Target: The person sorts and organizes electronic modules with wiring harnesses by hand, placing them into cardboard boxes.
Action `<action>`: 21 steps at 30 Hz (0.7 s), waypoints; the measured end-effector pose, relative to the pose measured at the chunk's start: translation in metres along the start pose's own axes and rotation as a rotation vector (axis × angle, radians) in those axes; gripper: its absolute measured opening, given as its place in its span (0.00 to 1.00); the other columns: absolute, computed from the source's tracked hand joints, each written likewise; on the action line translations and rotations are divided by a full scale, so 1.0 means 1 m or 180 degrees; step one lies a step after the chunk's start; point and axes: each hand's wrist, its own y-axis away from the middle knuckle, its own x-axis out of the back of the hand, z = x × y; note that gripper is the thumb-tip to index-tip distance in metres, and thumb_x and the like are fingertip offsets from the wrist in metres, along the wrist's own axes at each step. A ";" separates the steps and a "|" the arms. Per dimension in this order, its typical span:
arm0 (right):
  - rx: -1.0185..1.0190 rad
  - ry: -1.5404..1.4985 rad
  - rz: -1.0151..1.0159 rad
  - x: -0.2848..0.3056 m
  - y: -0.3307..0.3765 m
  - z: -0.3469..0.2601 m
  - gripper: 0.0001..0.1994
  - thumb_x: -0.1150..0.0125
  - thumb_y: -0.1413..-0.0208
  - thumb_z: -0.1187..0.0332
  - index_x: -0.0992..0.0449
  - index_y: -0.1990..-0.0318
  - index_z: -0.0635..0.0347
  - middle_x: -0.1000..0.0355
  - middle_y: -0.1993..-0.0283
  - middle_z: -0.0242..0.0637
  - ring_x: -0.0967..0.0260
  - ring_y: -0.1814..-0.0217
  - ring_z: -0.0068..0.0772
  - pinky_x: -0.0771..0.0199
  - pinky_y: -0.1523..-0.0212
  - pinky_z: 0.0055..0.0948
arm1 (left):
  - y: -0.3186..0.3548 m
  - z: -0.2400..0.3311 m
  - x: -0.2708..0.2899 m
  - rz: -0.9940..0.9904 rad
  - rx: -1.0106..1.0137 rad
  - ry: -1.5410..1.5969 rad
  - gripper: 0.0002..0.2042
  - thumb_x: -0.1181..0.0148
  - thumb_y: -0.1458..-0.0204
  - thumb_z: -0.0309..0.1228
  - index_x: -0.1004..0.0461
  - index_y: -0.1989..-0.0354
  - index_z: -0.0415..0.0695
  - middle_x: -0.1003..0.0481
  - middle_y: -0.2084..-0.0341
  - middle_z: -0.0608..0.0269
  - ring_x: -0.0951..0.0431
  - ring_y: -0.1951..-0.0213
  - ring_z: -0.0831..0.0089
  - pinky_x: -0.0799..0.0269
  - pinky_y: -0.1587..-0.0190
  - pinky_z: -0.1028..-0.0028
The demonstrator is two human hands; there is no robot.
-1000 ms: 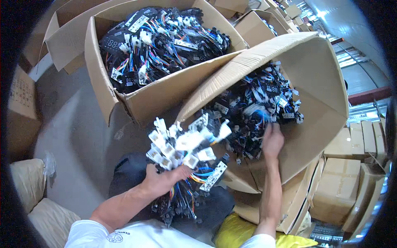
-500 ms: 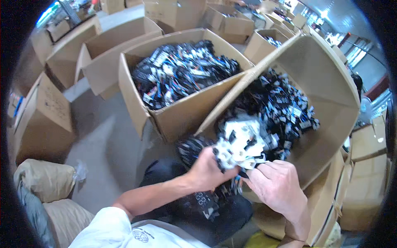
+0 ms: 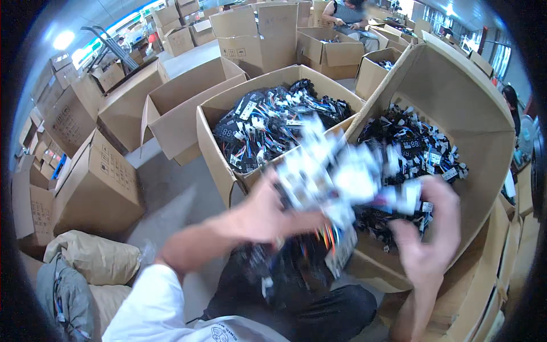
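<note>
My left hand [image 3: 262, 214] is closed round a bundle of wired display modules [image 3: 353, 179], held up in front of me. White plugs crowd the top of the bundle, blurred by motion. Black parts and coloured wires hang below the fist. To its right, my right hand [image 3: 430, 242] has thumb and fingers spread apart, close to the loose plugs at the bundle's right side; blur hides whether they touch. Just beyond, a tilted cardboard box [image 3: 467, 125] holds a heap of similar black modules [image 3: 413, 142] with white plugs.
Left of the tilted box stands an open carton [image 3: 219, 165] full of more wired modules. Other cartons [image 3: 188, 108] line the left and the back. Stuffed sacks [image 3: 94, 256] lie at the lower left. Another person [image 3: 346, 17] sits at the back among boxes.
My right hand has come away from the bundle, opening its fingers and moving right. The left hand still grips the bundle. My view has tipped up, showing more of the room.
</note>
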 end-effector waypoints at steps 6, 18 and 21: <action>-0.1405 0.0526 -0.0408 -0.001 0.093 0.073 0.09 0.39 0.42 0.78 0.24 0.54 0.68 0.25 0.55 0.41 0.26 0.53 0.35 0.27 0.48 0.32 | -0.110 0.041 0.121 0.0549 -0.0837 -0.2615 0.16 0.28 0.50 0.25 0.21 0.52 0.38 0.16 0.60 0.60 0.17 0.57 0.75 0.23 0.51 0.71; -0.2283 0.1120 -0.1534 -0.073 0.176 0.079 0.11 0.41 0.37 0.63 0.17 0.57 0.59 0.21 0.61 0.54 0.23 0.59 0.60 0.24 0.59 0.49 | -0.071 -0.190 0.237 -0.1878 0.0021 -0.4734 0.57 0.21 0.65 0.34 0.50 0.23 0.46 0.48 0.26 0.40 0.47 0.25 0.46 0.56 0.24 0.44; -0.2271 0.1209 -0.1572 -0.077 0.168 0.077 0.10 0.41 0.38 0.64 0.17 0.59 0.58 0.21 0.62 0.52 0.23 0.61 0.58 0.24 0.61 0.49 | -0.075 -0.221 0.265 -0.1180 0.0018 -0.5373 0.47 0.26 0.59 0.34 0.42 0.27 0.45 0.42 0.28 0.42 0.42 0.27 0.45 0.49 0.28 0.44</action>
